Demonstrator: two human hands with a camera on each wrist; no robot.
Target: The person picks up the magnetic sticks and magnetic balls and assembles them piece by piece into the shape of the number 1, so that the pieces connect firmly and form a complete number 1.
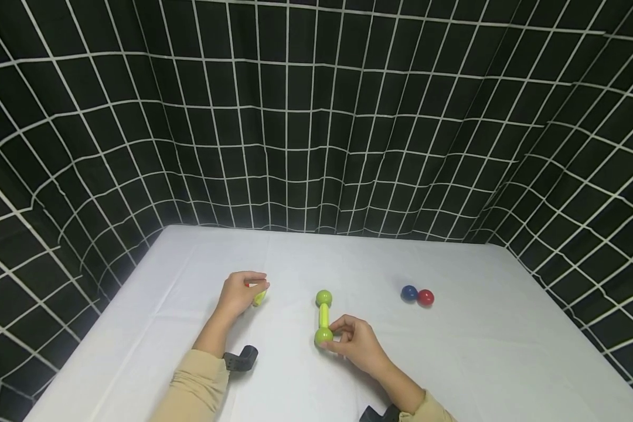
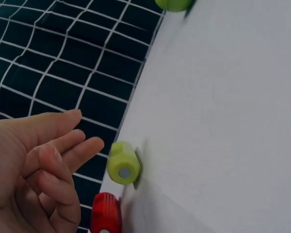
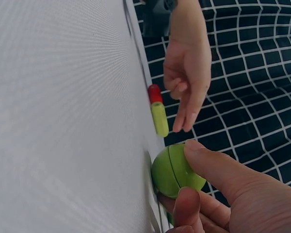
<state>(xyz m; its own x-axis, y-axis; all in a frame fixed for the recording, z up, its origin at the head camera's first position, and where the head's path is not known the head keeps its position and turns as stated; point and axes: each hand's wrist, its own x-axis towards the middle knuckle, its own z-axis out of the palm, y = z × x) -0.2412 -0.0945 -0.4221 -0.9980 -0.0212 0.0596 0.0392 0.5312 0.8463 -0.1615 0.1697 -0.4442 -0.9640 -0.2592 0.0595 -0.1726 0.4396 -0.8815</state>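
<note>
On the white table stands a dumbbell shape: a yellow-green rod [image 1: 324, 315] with a far green ball [image 1: 324, 298] at one end and a near green ball [image 1: 323, 336] at the other. My right hand [image 1: 360, 346] pinches the near ball between thumb and fingers; the right wrist view shows this green ball [image 3: 170, 170] close up. To the left, my left hand [image 1: 237, 294] hovers beside a loose yellow-green rod [image 2: 123, 164] and a red rod [image 2: 105, 212], holding neither. Its fingers are partly extended. In the head view that hand covers most of the red rod.
A blue ball [image 1: 409, 293] and a red ball [image 1: 425, 298] sit side by side on the right of the white table [image 1: 485, 351]. Black cloth with a white grid [image 1: 327, 129] hangs around the back and sides.
</note>
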